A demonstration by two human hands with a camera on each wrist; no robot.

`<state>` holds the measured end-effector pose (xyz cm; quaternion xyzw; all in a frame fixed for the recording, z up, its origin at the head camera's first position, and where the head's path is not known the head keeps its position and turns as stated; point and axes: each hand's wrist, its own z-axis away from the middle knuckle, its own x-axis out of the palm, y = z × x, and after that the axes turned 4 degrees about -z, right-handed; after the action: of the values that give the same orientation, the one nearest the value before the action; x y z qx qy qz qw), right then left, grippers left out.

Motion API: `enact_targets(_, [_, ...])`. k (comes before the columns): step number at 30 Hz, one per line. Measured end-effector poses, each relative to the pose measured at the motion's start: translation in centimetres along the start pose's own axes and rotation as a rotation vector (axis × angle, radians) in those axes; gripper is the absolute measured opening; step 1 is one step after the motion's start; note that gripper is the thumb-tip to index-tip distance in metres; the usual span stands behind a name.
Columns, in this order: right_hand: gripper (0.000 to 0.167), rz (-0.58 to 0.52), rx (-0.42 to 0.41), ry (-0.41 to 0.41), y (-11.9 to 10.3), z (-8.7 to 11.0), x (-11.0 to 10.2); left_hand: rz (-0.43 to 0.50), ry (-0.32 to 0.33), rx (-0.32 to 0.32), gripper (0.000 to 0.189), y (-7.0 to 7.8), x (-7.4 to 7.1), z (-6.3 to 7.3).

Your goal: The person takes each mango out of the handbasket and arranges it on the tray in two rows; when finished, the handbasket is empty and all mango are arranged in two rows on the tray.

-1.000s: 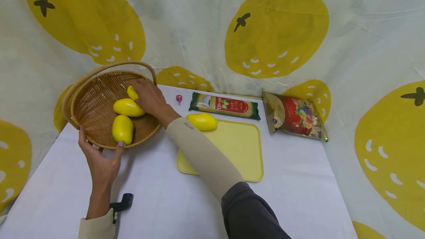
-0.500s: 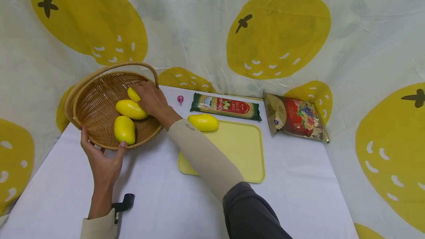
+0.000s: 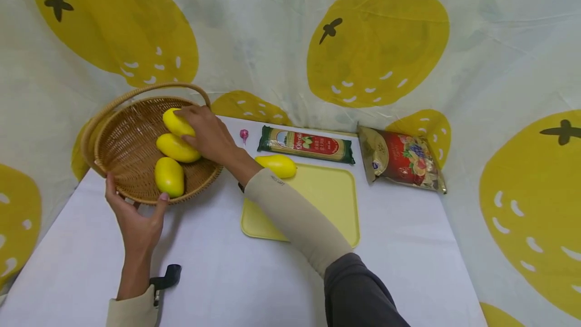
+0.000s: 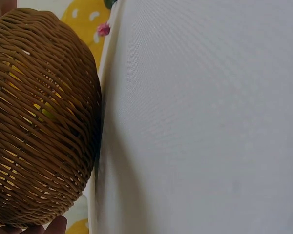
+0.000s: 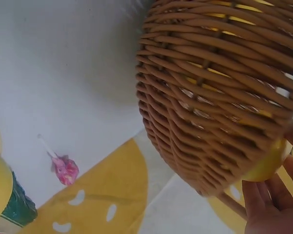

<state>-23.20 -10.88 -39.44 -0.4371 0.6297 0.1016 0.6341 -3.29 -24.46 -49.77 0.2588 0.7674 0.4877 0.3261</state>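
While 1 mango (image 3: 176, 122) sits in R hand (image 3: 208, 134), fingers curled round it at mouth of tilted basket (image 3: 129, 150), L hand (image 3: 139, 222) grips near rim, prob. to steady it; 2 more mangoes (image 3: 169, 177) inside, 4th mango (image 3: 279, 166) at corner of tray (image 3: 320, 211).

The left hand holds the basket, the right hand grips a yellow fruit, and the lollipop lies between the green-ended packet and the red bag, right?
Not quite: the head view shows the lollipop between the basket and the green-ended packet. The left hand does hold the basket, and the right hand grips a yellow fruit.
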Motion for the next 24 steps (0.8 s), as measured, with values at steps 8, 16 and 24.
enact_targets(8, [0.057, -0.077, -0.089, 0.087, 0.7, 2.4, -1.8, -0.005, -0.004, -0.016, 0.111, -0.4, -0.1, -0.2])
enact_targets(16, [0.056, -0.171, -0.142, 0.171, 1.6, 5.4, -3.4, -0.003, -0.003, -0.013, 0.111, -0.2, -0.1, -0.1])
enact_targets(24, [0.055, -0.247, -0.186, 0.244, 1.9, 8.8, -5.4, 0.002, 0.004, -0.017, 0.110, 0.0, -0.1, -0.2])
